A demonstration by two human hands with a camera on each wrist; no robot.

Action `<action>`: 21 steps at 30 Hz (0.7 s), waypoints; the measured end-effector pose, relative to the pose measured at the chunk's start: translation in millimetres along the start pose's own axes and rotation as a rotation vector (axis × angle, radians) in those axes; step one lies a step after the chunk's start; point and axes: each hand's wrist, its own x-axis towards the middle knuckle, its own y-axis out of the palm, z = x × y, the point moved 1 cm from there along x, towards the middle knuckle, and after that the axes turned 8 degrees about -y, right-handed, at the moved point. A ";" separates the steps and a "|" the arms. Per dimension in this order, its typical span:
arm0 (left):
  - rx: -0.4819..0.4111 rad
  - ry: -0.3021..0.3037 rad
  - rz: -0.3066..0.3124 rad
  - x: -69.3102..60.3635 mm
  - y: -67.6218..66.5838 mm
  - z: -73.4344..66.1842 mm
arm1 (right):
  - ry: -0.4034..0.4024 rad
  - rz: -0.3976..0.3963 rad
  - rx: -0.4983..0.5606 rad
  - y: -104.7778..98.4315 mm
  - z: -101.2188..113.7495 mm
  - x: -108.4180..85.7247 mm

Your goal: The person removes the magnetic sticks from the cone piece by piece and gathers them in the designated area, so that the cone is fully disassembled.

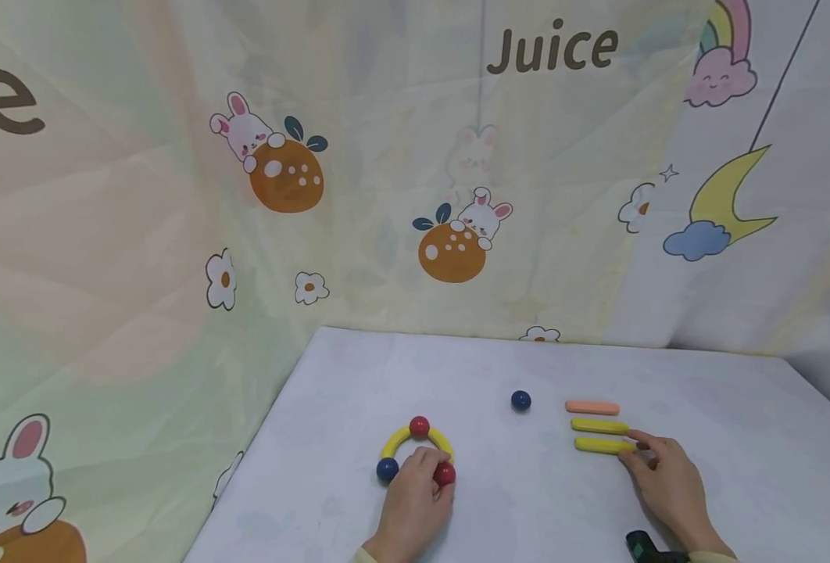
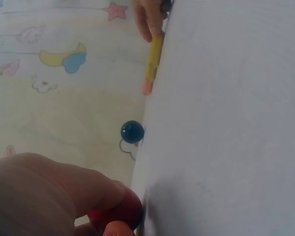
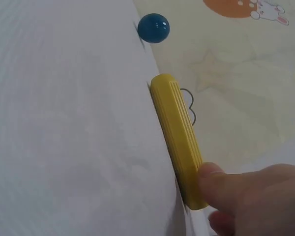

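My left hand (image 1: 415, 500) pinches a red ball (image 1: 445, 474) between thumb and fingers. That ball is at the lower right of a part ring of curved yellow pieces (image 1: 395, 442), with another red ball (image 1: 419, 426) at its top and a dark blue ball (image 1: 388, 469) at its lower left. My right hand (image 1: 671, 485) grips the right end of the nearer straight yellow stick (image 1: 601, 446), whose ribbed side shows in the right wrist view. Just beyond lies a second yellow stick (image 1: 599, 426), close to my index fingertip.
An orange stick (image 1: 592, 407) lies behind the yellow ones. A loose dark blue ball (image 1: 520, 401) rests between the ring and the sticks. Everything is on a white table (image 1: 499, 516), with a printed cloth (image 1: 366, 164) hanging behind it. A black device (image 1: 643, 547) is by my right wrist.
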 end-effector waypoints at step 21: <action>-0.200 0.326 0.274 -8.4 4.4 4.6 | -0.443 0.442 0.458 42.1 167.9 -71.7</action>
